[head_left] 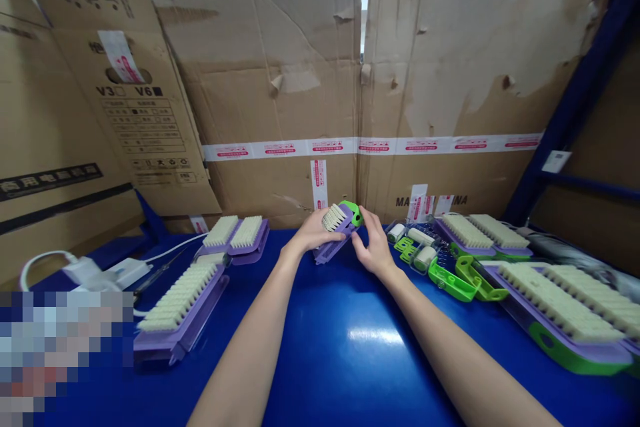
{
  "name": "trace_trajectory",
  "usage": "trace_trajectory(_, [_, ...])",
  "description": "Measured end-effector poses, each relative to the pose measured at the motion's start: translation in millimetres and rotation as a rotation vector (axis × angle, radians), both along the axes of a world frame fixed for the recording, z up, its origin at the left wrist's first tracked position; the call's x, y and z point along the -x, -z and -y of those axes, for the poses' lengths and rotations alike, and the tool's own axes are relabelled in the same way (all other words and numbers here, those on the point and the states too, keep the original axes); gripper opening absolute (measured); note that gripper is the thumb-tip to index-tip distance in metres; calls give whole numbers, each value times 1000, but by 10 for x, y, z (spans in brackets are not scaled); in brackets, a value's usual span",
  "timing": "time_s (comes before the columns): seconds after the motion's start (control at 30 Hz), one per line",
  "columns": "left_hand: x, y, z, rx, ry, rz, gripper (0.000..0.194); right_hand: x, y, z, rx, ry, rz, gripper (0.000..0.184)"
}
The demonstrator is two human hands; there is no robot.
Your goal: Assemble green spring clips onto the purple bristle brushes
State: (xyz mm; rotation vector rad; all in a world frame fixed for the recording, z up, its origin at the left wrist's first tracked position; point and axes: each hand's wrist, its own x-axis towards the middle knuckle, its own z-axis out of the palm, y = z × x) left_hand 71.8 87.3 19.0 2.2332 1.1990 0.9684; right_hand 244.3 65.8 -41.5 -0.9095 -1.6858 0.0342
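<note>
Currently L hand (316,230) has its grip clamped on a purple brush (336,235) w/ pale bristles, held tilted mid-view, above or on the blue surface (335,347); can't tell which. R hand (373,240) is at the brush's green end piece (353,211), fingers slightly bent, thumb apart from index; can't tell if its grip is clamped. More purple brushes (183,297) lie on the L side. On the R: loose green parts (453,282), a clear tray (424,259) w/ white rollers, plus purple-and-green brushes (560,300). Cardboard (280,100) stands behind, w/ red-and-white tape across.
</note>
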Motion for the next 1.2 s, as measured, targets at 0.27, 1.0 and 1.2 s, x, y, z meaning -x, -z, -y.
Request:
trace_trajectory(0.27, [-37, 3, -2, 59, 45, -221, 55, -14, -4, -168, 433, -228, -518, 43])
trace_trajectory(1.0, [-115, 297, -104, -235, -342, 100, 65, 121, 126, -127, 528, -135, -477, 58])
trace_trajectory(1.2, [-199, 559, -48, -327, -410, 240, 80, 169, 44, -15, 390, -88, -250, 54])
